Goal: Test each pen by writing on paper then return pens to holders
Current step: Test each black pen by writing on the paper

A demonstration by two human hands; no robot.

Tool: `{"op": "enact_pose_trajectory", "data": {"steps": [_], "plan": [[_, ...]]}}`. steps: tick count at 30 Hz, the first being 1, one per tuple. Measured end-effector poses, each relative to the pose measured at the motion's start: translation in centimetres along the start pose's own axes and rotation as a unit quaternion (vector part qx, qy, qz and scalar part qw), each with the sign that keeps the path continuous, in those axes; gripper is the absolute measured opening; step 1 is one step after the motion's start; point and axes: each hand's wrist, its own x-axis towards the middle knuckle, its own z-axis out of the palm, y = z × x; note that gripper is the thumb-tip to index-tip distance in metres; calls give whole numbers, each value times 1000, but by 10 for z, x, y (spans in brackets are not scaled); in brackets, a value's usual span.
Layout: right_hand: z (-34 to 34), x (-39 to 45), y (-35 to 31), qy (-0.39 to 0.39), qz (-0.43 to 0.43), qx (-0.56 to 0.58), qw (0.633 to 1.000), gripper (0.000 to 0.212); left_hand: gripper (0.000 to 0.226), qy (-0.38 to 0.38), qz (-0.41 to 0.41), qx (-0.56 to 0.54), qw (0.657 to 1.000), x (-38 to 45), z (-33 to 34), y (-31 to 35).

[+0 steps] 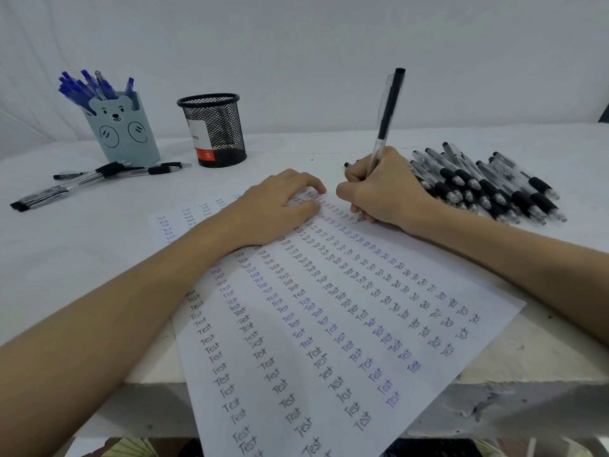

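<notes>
White sheet of paper (329, 324) covered in columns of handwritten "Test", near corner overhanging the white tabletop (82, 232) edge. Left hand (276, 209) flat on the paper, fingers relaxed, holding nothing. Right hand (382, 189) grips a clear pen with black ink core (387, 117), tip on the paper but hidden by fingers. Right of it: heap of clear black-grip pens (487, 183), partly behind the hand. Far left: loose black pens (95, 179), grey-blue bear-face holder (123, 130) with blue pens (89, 87), black mesh cup (214, 130), label text unreadable
</notes>
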Motion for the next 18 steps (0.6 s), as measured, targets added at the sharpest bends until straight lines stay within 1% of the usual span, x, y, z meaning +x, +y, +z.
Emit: {"op": "enact_pose_trajectory", "data": {"steps": [2, 6, 9, 11, 14, 18], "plan": [[-1, 0, -1, -4, 4, 0, 1000, 49, 45, -3, -4, -3, 1000, 0, 0, 1], [-2, -1, -1, 7, 11, 3, 1000, 47, 29, 2, 2, -1, 1000, 1, 0, -1], [0, 0, 0, 12, 15, -4, 1000, 48, 28, 2, 7, 5, 1000, 1, 0, -1], [0, 1, 0, 13, 18, -3, 1000, 49, 32, -1, 8, 2, 1000, 1, 0, -1], [-1, 2, 1, 12, 25, 2, 1000, 48, 46, -1, 6, -2, 1000, 0, 0, 0], [0, 1, 0, 26, 20, -17, 999, 47, 50, -2, -1, 2, 1000, -1, 0, 1]]}}
